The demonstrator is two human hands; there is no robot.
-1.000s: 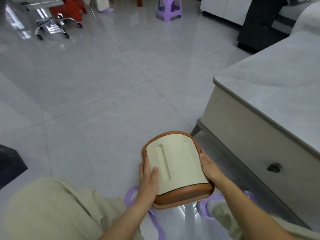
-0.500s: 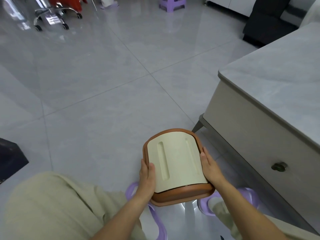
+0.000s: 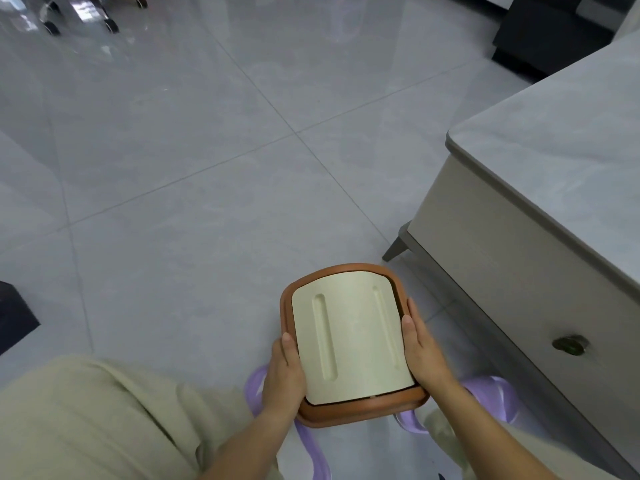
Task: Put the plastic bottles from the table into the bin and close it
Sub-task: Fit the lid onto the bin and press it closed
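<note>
A brown bin (image 3: pixel 363 412) stands on the floor between my knees, its cream lid (image 3: pixel 349 336) lying flat and closed on top. My left hand (image 3: pixel 284 374) grips the bin's left side, thumb resting on the lid's edge. My right hand (image 3: pixel 424 348) presses against the right side, fingers along the rim. No plastic bottles show anywhere; the visible part of the grey table top (image 3: pixel 554 133) at the right is bare.
The table's beige drawer front with a round knob (image 3: pixel 569 344) faces me at the right, its leg (image 3: pixel 396 245) just beyond the bin. Purple slippers (image 3: pixel 491 398) sit under the bin. A dark box (image 3: pixel 14 315) lies left; chair wheels (image 3: pixel 79 19) far back.
My head has tilted down and forward, so the view shifted. Both hands stay on the bin's sides with the lid closed; the left thumb has slid slightly along the lid edge.
</note>
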